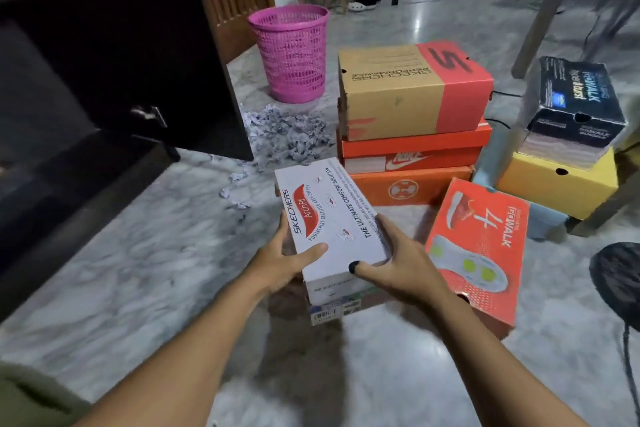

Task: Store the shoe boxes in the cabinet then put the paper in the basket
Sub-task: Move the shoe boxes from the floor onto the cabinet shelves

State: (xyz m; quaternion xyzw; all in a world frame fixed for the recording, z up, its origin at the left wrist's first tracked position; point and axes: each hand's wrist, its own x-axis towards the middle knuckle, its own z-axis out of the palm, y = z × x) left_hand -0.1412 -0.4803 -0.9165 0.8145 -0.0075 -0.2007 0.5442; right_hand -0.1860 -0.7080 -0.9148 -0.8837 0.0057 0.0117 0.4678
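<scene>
Shoebox (332,215), white, is held between both hands, right of the dark cabinet (121,62); left hand (280,260) and right hand (398,263) each clamp a long side, thumbs on top; stiff card, probably light; gripping opposite sides suits it.

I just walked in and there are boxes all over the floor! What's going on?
A person grips a white cardboard Skechers shoe box with the left hand and right hand. More shoe boxes wait nearby: a brown-and-red cardboard box tops a stack of three, and a red Gowalk box lies at the right. The dark wooden cabinet stands at the left with its door open. Torn paper scraps lie piled on the floor near the pink plastic basket.
</scene>
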